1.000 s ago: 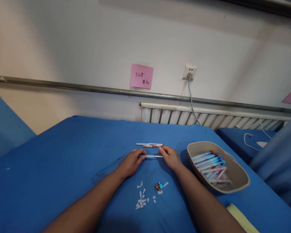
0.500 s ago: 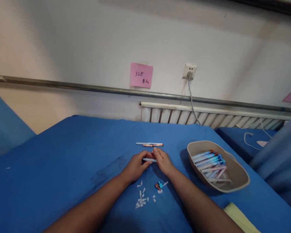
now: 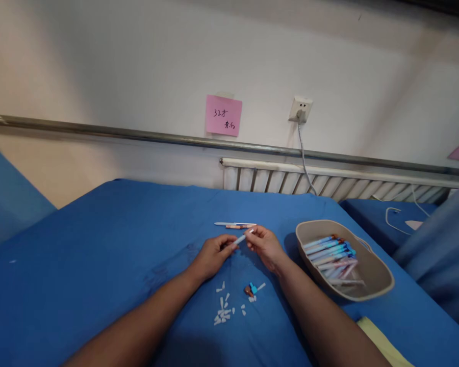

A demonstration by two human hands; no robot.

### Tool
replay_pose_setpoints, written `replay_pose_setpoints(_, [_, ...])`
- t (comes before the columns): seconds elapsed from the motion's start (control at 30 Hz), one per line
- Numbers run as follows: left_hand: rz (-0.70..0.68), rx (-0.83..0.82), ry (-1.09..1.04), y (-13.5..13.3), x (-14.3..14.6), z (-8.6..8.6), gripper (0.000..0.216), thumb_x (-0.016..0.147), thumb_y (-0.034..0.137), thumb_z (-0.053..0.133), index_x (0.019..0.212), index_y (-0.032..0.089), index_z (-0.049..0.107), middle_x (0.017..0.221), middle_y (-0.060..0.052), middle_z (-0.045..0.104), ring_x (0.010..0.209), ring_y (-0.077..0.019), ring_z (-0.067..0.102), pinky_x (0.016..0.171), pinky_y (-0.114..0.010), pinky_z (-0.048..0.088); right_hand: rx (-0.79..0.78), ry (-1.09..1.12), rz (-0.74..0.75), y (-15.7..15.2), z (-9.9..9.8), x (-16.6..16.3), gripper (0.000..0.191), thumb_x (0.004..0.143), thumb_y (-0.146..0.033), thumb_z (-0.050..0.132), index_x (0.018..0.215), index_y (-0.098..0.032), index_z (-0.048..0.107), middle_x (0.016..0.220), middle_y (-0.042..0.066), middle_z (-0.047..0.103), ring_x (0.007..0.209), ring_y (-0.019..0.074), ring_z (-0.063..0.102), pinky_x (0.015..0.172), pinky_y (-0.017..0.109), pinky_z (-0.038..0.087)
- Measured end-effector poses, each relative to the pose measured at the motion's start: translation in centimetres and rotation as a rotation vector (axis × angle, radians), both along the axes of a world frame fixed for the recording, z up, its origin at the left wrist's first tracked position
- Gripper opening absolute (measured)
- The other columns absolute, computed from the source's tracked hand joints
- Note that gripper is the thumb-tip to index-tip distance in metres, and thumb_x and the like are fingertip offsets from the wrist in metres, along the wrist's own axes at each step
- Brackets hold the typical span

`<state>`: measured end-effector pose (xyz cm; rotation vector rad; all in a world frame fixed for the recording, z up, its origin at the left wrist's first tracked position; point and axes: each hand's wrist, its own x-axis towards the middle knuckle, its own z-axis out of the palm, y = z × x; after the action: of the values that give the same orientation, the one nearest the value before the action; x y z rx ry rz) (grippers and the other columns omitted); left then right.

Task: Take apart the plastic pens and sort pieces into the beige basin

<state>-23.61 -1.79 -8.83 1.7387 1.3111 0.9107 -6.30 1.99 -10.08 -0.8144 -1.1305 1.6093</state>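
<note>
Both hands meet over a blue cloth-covered table (image 3: 99,244). My left hand (image 3: 210,255) and my right hand (image 3: 265,244) are closed on the two ends of a slim white pen part (image 3: 241,237), held tilted between the fingertips. Just beyond them two pens (image 3: 235,225) lie side by side on the cloth. Nearer to me sits a scatter of several small white caps (image 3: 224,311), with a blue and a brown cap (image 3: 251,290) beside them.
A beige oval tray (image 3: 375,283) holding several blue and pink pens stands to the right. A yellow cloth (image 3: 378,344) lies at the near right. A radiator (image 3: 329,183), a wall socket with cable (image 3: 300,109) and a pink note (image 3: 223,115) are behind.
The hands came together, then lifted slightly; the white pen part, held level a second ago, now looks shorter and tilts up toward the right hand.
</note>
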Motion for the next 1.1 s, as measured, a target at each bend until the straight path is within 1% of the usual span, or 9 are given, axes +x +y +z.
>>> replay_pose_setpoints(0.13, [-0.014, 0.007, 0.079, -0.3, 0.2, 0.4, 0.022, 0.085, 0.034, 0.045, 0.092, 0.018, 0.058, 0.084, -0.002, 0.066, 0.075, -0.0168, 0.060, 0.070, -0.027, 0.045, 0.018, 0.078, -0.272, 0.9, 0.1, 0.7, 0.031, 0.067, -0.042, 0.071, 0.068, -0.018, 0.053, 0.051, -0.006, 0.050, 0.045, 0.0063, 0.042, 0.043, 0.018, 0.031])
replay_pose_setpoints(0.27, [0.014, 0.082, 0.255, -0.9, 1.1, 1.1, 0.014, 0.084, 0.028, 0.044, 0.092, 0.020, 0.053, 0.084, -0.001, 0.062, 0.078, -0.0177, 0.057, 0.071, -0.028, 0.043, -0.052, 0.201, -0.582, 2.5, -0.2, 2.2, 0.031, 0.068, -0.043, 0.067, 0.067, -0.020, 0.046, 0.053, -0.007, 0.048, 0.043, 0.0065, 0.043, 0.041, 0.018, 0.033])
replay_pose_setpoints(0.33, [-0.024, 0.100, 0.340, -1.3, 1.8, 1.2, 0.015, 0.080, 0.026, 0.050, 0.093, 0.021, 0.053, 0.081, 0.000, 0.061, 0.075, -0.0180, 0.056, 0.069, -0.027, 0.041, -0.075, 0.221, -0.603, 2.8, -0.5, 2.4, 0.032, 0.068, -0.044, 0.065, 0.067, -0.020, 0.044, 0.054, -0.007, 0.048, 0.043, 0.0062, 0.043, 0.040, 0.018, 0.034])
replay_pose_setpoints(0.47, [-0.185, 0.146, 0.467, -1.5, 3.0, 0.8, 0.014, 0.076, 0.027, 0.059, 0.090, 0.023, 0.060, 0.083, -0.002, 0.062, 0.079, -0.0199, 0.057, 0.069, -0.027, 0.040, -0.090, 0.219, -0.527, 2.5, -1.0, 1.4, 0.030, 0.069, -0.045, 0.064, 0.068, -0.019, 0.048, 0.055, -0.006, 0.048, 0.043, 0.0067, 0.044, 0.039, 0.018, 0.033])
replay_pose_setpoints(0.67, [-0.194, 0.202, 0.577, -1.4, 3.9, 0.2, 0.010, 0.079, 0.019, 0.054, 0.081, 0.022, 0.062, 0.085, -0.005, 0.061, 0.080, -0.0210, 0.058, 0.068, -0.027, 0.040, -0.097, 0.211, -0.450, 1.9, -1.2, 0.4, 0.030, 0.068, -0.044, 0.067, 0.069, -0.018, 0.051, 0.055, -0.005, 0.051, 0.043, 0.0068, 0.044, 0.038, 0.018, 0.032])
replay_pose_setpoints(0.77, [-0.172, 0.210, 0.467, -1.3, 3.7, 0.1, 0.014, 0.079, 0.015, 0.050, 0.085, 0.022, 0.061, 0.089, -0.004, 0.060, 0.079, -0.0185, 0.058, 0.069, -0.026, 0.040, -0.100, 0.204, -0.441, 1.9, -1.3, 0.6, 0.030, 0.068, -0.044, 0.067, 0.069, -0.018, 0.052, 0.055, -0.005, 0.051, 0.043, 0.0066, 0.044, 0.038, 0.018, 0.033])
replay_pose_setpoints(0.83, [-0.119, 0.182, 0.330, -0.8, 3.2, 0.2, 0.009, 0.082, 0.021, 0.050, 0.083, 0.021, 0.059, 0.087, -0.003, 0.060, 0.079, -0.0178, 0.057, 0.071, -0.026, 0.041, -0.096, 0.200, -0.447, 2.0, -1.3, 0.8, 0.030, 0.069, -0.045, 0.066, 0.069, -0.018, 0.051, 0.055, -0.005, 0.051, 0.043, 0.0070, 0.045, 0.039, 0.018, 0.034])
replay_pose_setpoints(0.97, [0.047, -0.007, -0.028, 0.6, 1.6, 0.2, 0.019, 0.081, 0.037, 0.052, 0.075, 0.018, 0.054, 0.072, 0.000, 0.060, 0.067, -0.0155, 0.055, 0.063, -0.025, 0.040, -0.064, 0.191, -0.464, 1.9, -1.0, 0.9, 0.032, 0.070, -0.047, 0.065, 0.068, -0.019, 0.050, 0.056, -0.004, 0.053, 0.044, 0.0080, 0.047, 0.039, 0.019, 0.036])
replay_pose_setpoints(1.1, [0.175, -0.169, -0.256, 1.2, 0.7, 0.3, 0.030, 0.073, 0.044, 0.060, 0.084, 0.017, 0.057, 0.070, 0.001, 0.063, 0.049, -0.0095, 0.045, 0.049, -0.021, 0.033, -0.004, 0.133, -0.460, 1.5, -0.7, 0.6, 0.032, 0.073, -0.049, 0.062, 0.070, -0.020, 0.050, 0.056, -0.004, 0.054, 0.044, 0.0084, 0.048, 0.040, 0.020, 0.037])
